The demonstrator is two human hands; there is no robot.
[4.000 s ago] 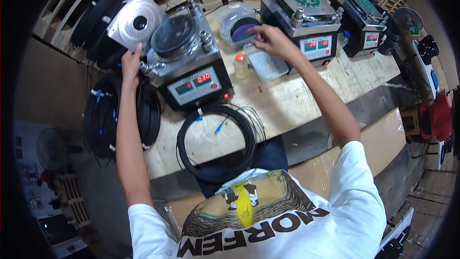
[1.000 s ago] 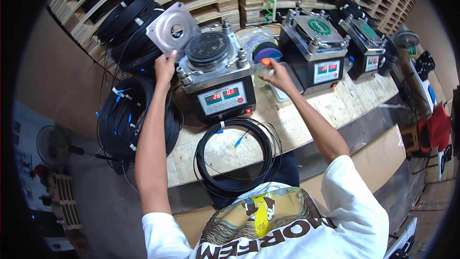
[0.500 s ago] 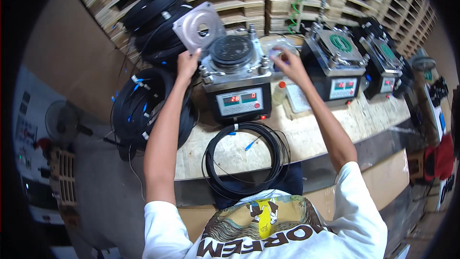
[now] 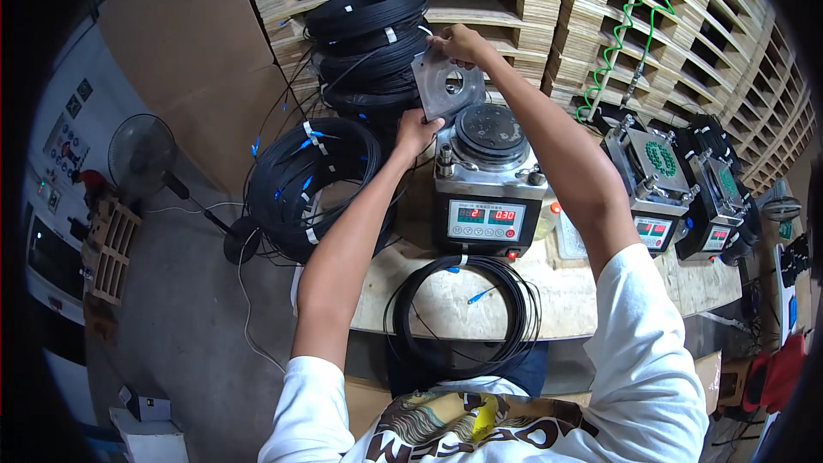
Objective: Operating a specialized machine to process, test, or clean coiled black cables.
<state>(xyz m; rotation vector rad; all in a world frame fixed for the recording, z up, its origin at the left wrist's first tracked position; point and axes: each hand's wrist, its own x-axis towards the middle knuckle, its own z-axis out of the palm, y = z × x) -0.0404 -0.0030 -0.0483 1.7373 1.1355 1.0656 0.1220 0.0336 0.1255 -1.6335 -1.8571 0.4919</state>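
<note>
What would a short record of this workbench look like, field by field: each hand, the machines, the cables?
Left hand: at the lower edge of the square metal plate
Right hand: grips the plate's top edge
Plate: tilted up, behind the front machine
Front machine: round dark top, lit display facing the person
Other machines: a row to the right
Cable coil: flat on the wooden bench
Cable bundles: black, heaped at the left

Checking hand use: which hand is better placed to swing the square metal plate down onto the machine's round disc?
Probably right: the right hand grips the square metal plate's top edge; the left hand only steadies its lower corner.
</note>
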